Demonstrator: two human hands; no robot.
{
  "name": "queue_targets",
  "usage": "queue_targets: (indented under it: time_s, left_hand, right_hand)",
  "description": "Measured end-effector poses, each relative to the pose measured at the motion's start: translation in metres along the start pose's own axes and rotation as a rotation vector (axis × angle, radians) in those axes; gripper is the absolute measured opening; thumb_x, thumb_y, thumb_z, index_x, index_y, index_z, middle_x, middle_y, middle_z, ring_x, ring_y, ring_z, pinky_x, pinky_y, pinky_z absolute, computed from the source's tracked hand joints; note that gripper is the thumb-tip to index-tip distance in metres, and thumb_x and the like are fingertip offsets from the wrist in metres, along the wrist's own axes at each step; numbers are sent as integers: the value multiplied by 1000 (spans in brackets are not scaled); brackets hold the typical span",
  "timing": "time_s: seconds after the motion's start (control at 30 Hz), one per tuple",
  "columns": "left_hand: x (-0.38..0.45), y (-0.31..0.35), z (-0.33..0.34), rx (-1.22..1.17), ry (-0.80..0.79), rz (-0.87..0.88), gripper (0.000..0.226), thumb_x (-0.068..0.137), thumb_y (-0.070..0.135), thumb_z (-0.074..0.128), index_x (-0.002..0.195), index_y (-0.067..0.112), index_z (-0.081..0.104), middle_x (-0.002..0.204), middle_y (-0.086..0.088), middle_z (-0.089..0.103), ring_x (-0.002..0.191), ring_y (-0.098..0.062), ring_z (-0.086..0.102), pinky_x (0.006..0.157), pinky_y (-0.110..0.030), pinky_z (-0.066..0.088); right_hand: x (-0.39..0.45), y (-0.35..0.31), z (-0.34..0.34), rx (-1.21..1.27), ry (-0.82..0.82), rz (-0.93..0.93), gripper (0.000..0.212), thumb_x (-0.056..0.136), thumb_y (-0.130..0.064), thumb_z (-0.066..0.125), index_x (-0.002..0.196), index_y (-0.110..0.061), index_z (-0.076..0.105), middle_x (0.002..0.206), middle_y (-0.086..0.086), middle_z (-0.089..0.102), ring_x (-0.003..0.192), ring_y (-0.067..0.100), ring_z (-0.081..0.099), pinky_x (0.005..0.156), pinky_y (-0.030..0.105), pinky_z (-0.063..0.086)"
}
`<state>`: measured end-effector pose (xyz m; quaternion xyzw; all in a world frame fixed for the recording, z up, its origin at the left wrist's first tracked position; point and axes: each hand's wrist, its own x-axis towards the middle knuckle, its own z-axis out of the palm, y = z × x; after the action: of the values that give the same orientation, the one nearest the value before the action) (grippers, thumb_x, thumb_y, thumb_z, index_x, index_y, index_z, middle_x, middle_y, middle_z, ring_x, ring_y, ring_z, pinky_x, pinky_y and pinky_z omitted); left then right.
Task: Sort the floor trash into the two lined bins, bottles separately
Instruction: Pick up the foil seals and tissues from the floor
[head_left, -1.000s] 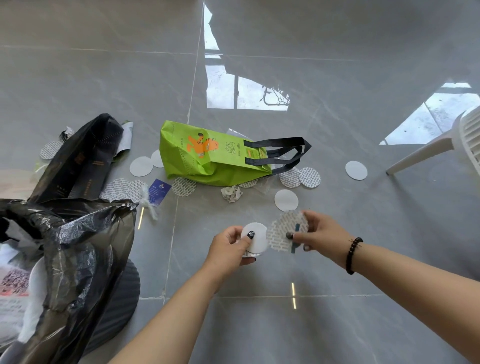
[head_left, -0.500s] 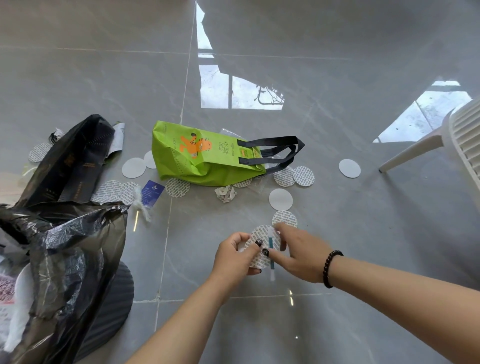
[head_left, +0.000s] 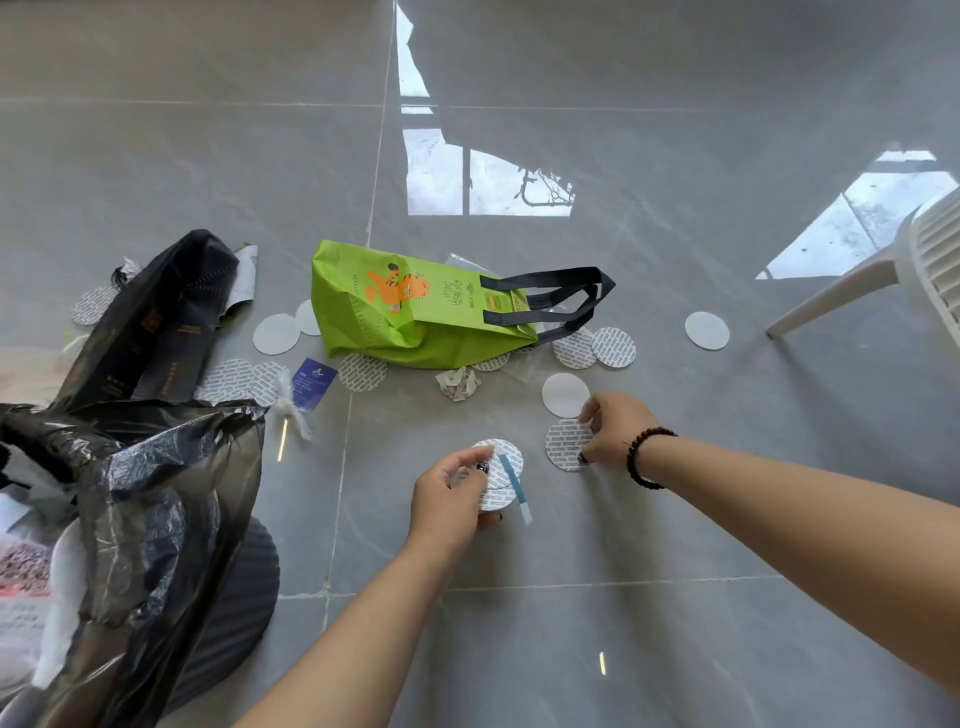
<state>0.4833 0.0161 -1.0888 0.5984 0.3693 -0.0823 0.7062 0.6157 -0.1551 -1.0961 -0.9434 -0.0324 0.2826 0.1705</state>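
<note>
Two hands: we work low over the glossy grey tiled floor (head_left: 675, 519), both reaching forward.
Left hand: our left hand (head_left: 449, 501) pinches a small stack of round white printed seal discs (head_left: 498, 475), with a thin blue-and-white paper strip (head_left: 517, 486) lying across the stack under the thumb.
Right hand: our right hand (head_left: 615, 428), a dark beaded bracelet (head_left: 644, 457) on its wrist, pinches the edge of another round printed disc (head_left: 566, 444) lying on the floor, fingers curled at its rim.
Nearby trash: a plain white round disc (head_left: 563, 395) lies just beyond that one; a crumpled paper scrap (head_left: 458, 383) sits near the lime-green tote bag with black handles (head_left: 415, 312), which lies on its side with more discs around it.
Bin: a round dark bin lined with a black plastic bag (head_left: 156, 519) stands at our left, papers showing inside it.
Further left: a long black gift bag (head_left: 156, 322) and a small blue card (head_left: 313, 382) lie on the floor.
Right edge: a white plastic chair (head_left: 930, 260) stands well apart.
</note>
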Motion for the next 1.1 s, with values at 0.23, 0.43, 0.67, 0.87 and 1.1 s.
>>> queue_targets:
  time_s: [0.23,0.43,0.67,0.87,1.1]
  left_hand:
    - [2,-7,0,11,57,-73,19,92,15,56,94,14,75,78,-3,69,65,-17,64,55,-28,55]
    - [3,-6,5,96,4,13,11,84,27,68,78,18,72,86,-4,73,75,-21,67,62,-32,58]
    - [5,-10,-3,141,91,77,18,83,4,66,87,22,68,94,7,67,82,-10,65,72,-22,52]
    - [8,-16,-13,121,102,70,18,84,0,64,90,16,68,90,3,68,72,-7,63,59,-12,49]
    - [14,-13,-4,55,69,74,30,89,1,61,85,28,73,92,6,72,76,-5,67,72,-17,51]
  right_hand:
    - [-27,-23,-12,875,-103,86,21,79,5,68,81,-12,55,71,3,64,59,14,64,55,25,54]
    - [-57,-32,15,879,-376,138,16,78,9,69,84,-4,62,69,10,65,51,14,62,48,24,53]
    - [-7,-14,-3,483,182,-10,21,73,-15,80,90,-16,69,76,-2,65,73,13,58,70,23,44]
    - [35,-9,-13,145,104,81,67,68,-36,81,125,-17,51,123,10,45,99,26,55,82,31,46]
    - [38,-22,-4,73,90,61,40,72,-17,77,107,-15,56,124,11,43,102,29,53,86,34,47]
